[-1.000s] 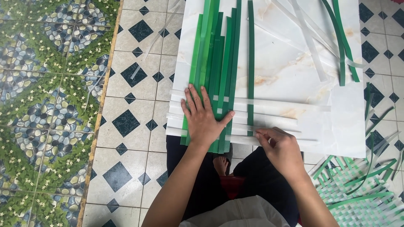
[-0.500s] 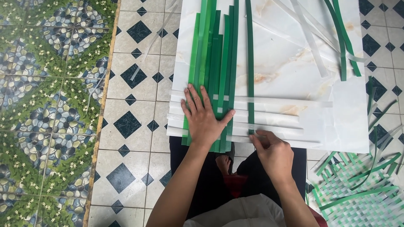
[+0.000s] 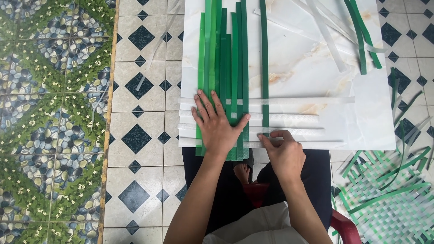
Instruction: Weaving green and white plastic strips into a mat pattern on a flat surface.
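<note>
While the green strips [image 3: 226,77] lie side by side, running away from the person across the marble-patterned board [image 3: 316,68], I log the work as the early rows of a flat weave: several white strips [image 3: 289,118] cross the green ones near the board's close edge, passing over some and under others. Left hand [image 3: 218,126] lies flat on the crossing zone, fingers spread apart, palm pressing the bundle of green strips down; it grips nothing. Right hand [image 3: 282,153] sits at the close edge of the board, just right of the bundle, fingers drawn together and pinched on the lowest white strip, beside the single green strip [image 3: 264,68] that stands apart from the bundle. My judgement: the step in hand is seating that lowest white strip against its neighbours. The next move would call for steady pressure from the left palm so the green strips do not shift, and a snug slide of the white strip. Loose green and white strips [image 3: 357,36] lie at the board's far right corner; a finished woven mat [image 3: 393,203] rests on the tiled floor [image 3: 140,90] to the right.
</note>
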